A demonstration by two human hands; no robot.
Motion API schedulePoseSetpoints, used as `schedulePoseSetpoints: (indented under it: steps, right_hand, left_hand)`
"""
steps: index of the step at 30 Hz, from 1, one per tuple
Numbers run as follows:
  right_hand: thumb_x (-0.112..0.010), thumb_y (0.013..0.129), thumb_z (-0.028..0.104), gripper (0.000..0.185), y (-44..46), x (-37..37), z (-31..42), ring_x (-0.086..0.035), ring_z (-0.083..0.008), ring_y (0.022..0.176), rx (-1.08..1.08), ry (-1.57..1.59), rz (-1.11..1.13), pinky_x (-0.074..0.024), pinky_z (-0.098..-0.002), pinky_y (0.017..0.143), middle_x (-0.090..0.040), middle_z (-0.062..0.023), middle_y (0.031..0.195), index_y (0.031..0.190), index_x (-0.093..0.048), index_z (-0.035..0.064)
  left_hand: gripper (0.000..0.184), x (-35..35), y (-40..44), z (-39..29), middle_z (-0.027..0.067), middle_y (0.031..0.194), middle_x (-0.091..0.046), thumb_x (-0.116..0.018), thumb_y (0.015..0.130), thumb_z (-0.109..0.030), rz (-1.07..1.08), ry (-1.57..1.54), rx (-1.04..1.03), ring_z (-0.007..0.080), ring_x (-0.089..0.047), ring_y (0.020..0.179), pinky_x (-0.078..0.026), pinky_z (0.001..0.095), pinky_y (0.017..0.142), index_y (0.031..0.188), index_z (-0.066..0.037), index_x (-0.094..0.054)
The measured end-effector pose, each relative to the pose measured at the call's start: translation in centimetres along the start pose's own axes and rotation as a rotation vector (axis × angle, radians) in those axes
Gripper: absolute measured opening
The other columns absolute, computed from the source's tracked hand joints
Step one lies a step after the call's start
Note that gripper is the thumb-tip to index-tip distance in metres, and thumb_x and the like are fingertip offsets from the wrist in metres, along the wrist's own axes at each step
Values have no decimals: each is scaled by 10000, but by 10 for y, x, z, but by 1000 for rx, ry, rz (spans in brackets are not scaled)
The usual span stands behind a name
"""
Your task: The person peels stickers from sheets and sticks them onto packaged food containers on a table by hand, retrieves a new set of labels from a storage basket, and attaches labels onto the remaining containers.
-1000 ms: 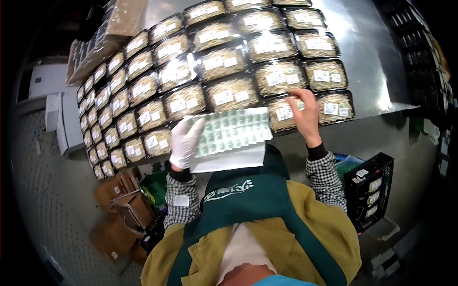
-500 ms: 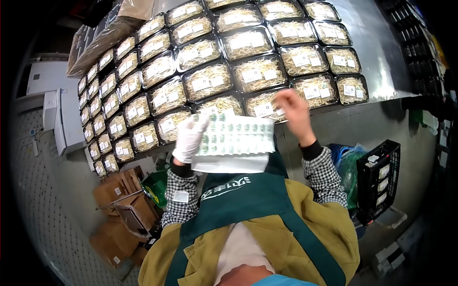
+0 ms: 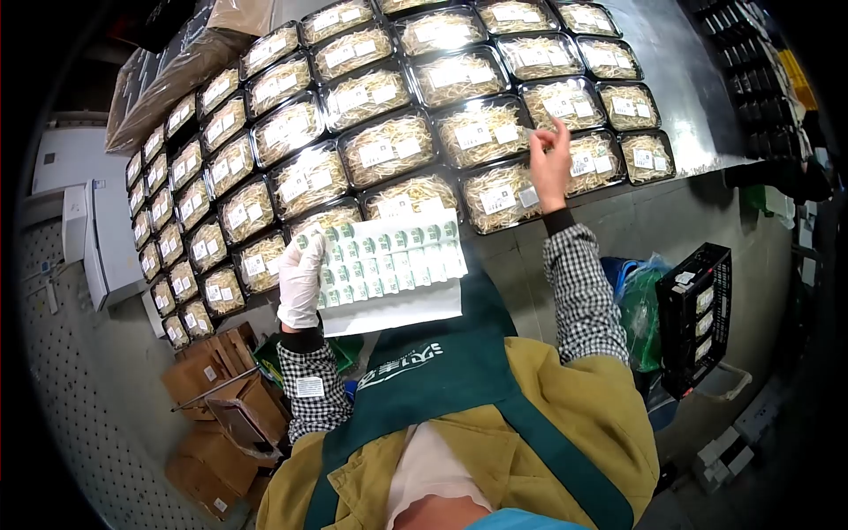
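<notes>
My left hand (image 3: pixel 301 281), in a white glove, grips the left edge of a sheet of green-and-white stickers (image 3: pixel 389 265) on white backing, held in front of the apron. My bare right hand (image 3: pixel 551 168) is above the front rows of packs. Its thumb and forefinger are pinched together, with a small pale piece, seemingly a sticker (image 3: pixel 527 132), at their tips. Under and around it lie black trays of bean sprouts (image 3: pixel 481 132) in clear wrap. Each tray bears white labels; the near tray (image 3: pixel 499 196) has a greyish one at its right.
Rows of these trays cover the metal table (image 3: pixel 685 97). A black crate (image 3: pixel 698 318) and a green plastic bag (image 3: pixel 643 322) stand at the right. Cardboard boxes (image 3: pixel 208 459) are on the floor at left. Wrapped stacked trays (image 3: pixel 168 79) sit at the back left.
My right hand has moved up and away from the sheet, over the trays. My left hand and the sticker sheet have shifted left and slightly down.
</notes>
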State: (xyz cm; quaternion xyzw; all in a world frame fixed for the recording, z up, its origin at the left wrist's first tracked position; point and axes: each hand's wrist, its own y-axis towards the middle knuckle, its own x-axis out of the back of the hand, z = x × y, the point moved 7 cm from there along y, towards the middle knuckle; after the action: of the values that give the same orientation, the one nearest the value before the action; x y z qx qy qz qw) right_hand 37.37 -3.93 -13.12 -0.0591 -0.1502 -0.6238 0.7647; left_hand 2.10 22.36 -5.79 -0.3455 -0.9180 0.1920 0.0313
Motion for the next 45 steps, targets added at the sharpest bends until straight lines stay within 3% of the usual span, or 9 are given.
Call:
schedulePoseSetpoints:
  steps: [2,5,9,13,20,26,34,40,45]
  right_hand:
    - [-645,839,92,435,21,-35,-7,-605,-162,774,14,12,43,-479,-330,721,-659,-87,860,1243,-496,37]
    - [-630,815,164,454,29,-63,3,-579,-231,899,366,-833,-19,-357,-403,857,-635,-46,829,1248,-510,103]
    - [-670,782,135,443,50,-48,8,-529,-266,1037,410,-785,-98,-380,-423,864,-554,-81,1126,1191,-508,87]
    - [-677,804,180,145,104,-91,-14,-520,-275,1046,176,-176,-56,-401,-383,911,-608,-93,1045,794,-667,36]
    - [-666,764,206,203,136,-132,16,-538,-259,985,396,-840,-130,-389,-441,803,-569,-51,968,925,-585,112]
    - [-686,829,144,273,55,-173,139,-594,-202,894,269,56,973,-486,-323,778,-640,-71,1005,1085,-628,67]
    - [-719,767,90,206,9,-167,206,-574,-219,778,822,56,731,-478,-332,688,-623,-57,876,967,-670,69]
    - [-696,817,86,132,89,-184,126,-596,-144,771,109,337,728,-485,-271,681,-627,-47,886,940,-656,60]
    - [-671,837,98,432,244,-202,17,-584,-151,784,200,-4,265,-493,-280,714,-614,-94,977,1231,-517,12]
  left_hand:
    - [185,-2,7,-5,-25,836,-654,-605,936,-156,30,9,11,24,-557,682,-441,179,600,1070,-30,-629]
    - [188,-2,14,-14,-66,760,-580,-605,934,-182,18,53,21,10,-478,614,-374,168,553,1070,-53,-609]
    - [293,-10,22,-32,-56,846,-597,-627,913,-220,15,73,24,10,-499,682,-382,156,588,1136,-41,-568]
    - [342,-32,54,-47,9,1016,-613,-607,918,-172,96,76,19,67,-548,845,-447,221,765,1209,-16,-520]
    - [345,-75,88,-68,47,1013,-637,-549,957,-137,39,214,-148,95,-581,857,-468,227,751,1256,23,-492]
    - [170,-91,106,-66,54,835,-633,-550,952,-126,27,382,-196,85,-547,742,-451,250,664,1040,13,-591]
    - [212,-97,113,-76,48,615,-559,-564,944,-168,-33,459,-182,74,-482,567,-414,259,543,864,13,-642]
    - [222,-90,121,-59,39,717,-679,-564,948,-164,-53,299,-139,56,-561,598,-434,218,543,950,20,-688]
    - [188,-80,111,-48,55,871,-688,-674,863,-82,97,46,196,62,-604,706,-473,193,624,1012,28,-640]
